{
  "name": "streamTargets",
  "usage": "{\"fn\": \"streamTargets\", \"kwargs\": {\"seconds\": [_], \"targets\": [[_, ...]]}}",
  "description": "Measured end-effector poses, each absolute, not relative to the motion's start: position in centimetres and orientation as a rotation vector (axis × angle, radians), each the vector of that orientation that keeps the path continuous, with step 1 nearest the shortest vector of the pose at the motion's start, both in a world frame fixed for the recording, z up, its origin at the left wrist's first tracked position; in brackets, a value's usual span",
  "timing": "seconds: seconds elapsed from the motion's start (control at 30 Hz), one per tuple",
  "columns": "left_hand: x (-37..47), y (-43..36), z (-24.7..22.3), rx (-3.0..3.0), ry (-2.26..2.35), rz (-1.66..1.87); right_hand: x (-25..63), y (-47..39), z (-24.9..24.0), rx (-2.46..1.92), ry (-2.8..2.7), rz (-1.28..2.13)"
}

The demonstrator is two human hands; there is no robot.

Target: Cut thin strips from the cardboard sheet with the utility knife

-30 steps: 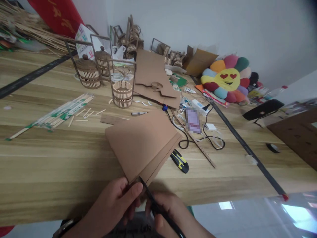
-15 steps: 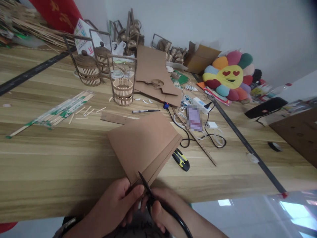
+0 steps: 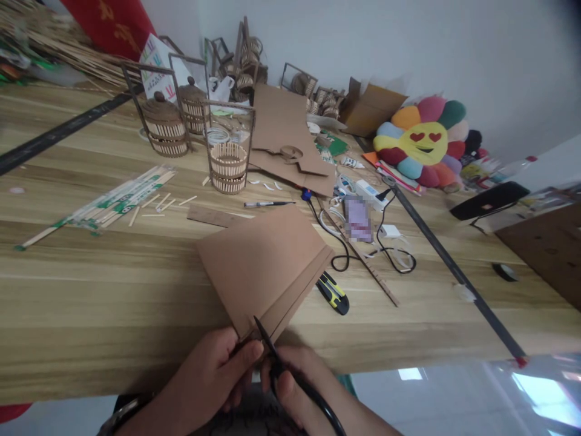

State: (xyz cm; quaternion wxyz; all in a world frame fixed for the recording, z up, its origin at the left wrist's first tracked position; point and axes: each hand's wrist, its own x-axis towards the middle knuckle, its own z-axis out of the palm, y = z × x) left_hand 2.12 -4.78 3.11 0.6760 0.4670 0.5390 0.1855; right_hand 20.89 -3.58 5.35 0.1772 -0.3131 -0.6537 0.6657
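My left hand (image 3: 206, 378) pinches the near corner of a brown cardboard sheet (image 3: 263, 266) that lies over the front edge of the wooden table (image 3: 113, 303). My right hand (image 3: 302, 387) grips black scissors (image 3: 272, 354), whose blades sit in the sheet's near edge beside a narrow strip partly cut along the sheet's right side. A yellow-and-black utility knife (image 3: 333, 293) lies just right of the sheet.
Behind the sheet stand small bamboo baskets (image 3: 227, 166), more cardboard pieces (image 3: 284, 142), a pen (image 3: 265, 204), chopstick packets (image 3: 113, 203), a phone (image 3: 357, 219) with cables, a ruler (image 3: 363, 257), a long black bar (image 3: 454, 272) and a flower cushion (image 3: 420, 145).
The scissors' blades have moved slightly further into the cardboard's near edge, and my right hand has shifted its grip on the handles. The left hand stays on the corner.
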Motion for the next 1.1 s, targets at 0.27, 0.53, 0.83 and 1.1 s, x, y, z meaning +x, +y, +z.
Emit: {"fn": "streamTargets", "kwargs": {"seconds": [0.27, 0.53, 0.83, 1.1], "targets": [[1.9, -4.8, 3.4, 1.122, 1.273, 0.437, 21.0, -2.7, 4.2, -0.928, -1.889, 1.886], [2.0, -4.7, 3.6, 1.162, 1.269, 0.431, 21.1, -2.4, 4.6, -0.937, -1.923, 1.845], [2.0, -4.7, 3.7, 1.160, 1.280, 0.433, 20.6, -3.1, 5.0, -1.019, -1.919, 1.708], [1.8, -4.4, 4.3, 1.149, 1.258, 0.462, 21.3, -2.5, 5.3, -1.031, -1.983, 1.802]]}}
